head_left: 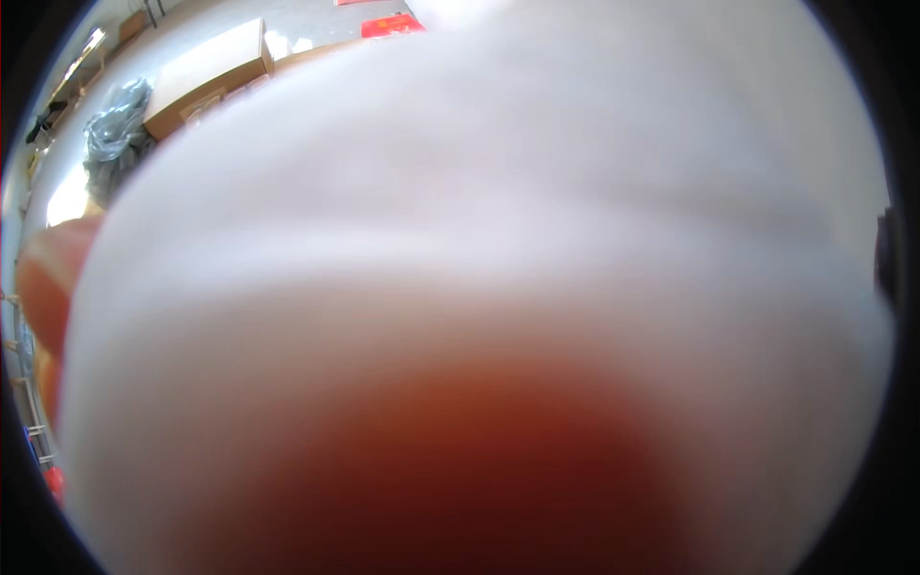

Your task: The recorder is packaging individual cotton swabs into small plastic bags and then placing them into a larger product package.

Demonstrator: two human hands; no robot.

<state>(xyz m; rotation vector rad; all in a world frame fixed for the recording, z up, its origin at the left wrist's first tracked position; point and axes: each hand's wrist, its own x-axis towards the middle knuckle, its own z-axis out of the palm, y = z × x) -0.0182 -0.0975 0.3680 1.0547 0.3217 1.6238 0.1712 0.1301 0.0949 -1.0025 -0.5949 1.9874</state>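
Observation:
A large whitish blur point(460, 182) fills most of the view, very close to the camera; I cannot make out what it is. Across its lower middle spreads a dark red-brown blur point(489, 470), also too near and smeared to name. Past the left edge of the white shape show the fingers of a hand, seemingly my left hand point(48, 283), partly hidden by it. Whether these fingers touch or hold the pale thing cannot be told. I cannot pick out my right hand anywhere.
At the upper left lies a cardboard box point(216, 72), with a crumpled grey plastic bag point(120, 125) beside it. A flat red item point(391, 25) shows at the top. Something dark point(886, 254) stands at the right rim, against a pale wall point(848, 105).

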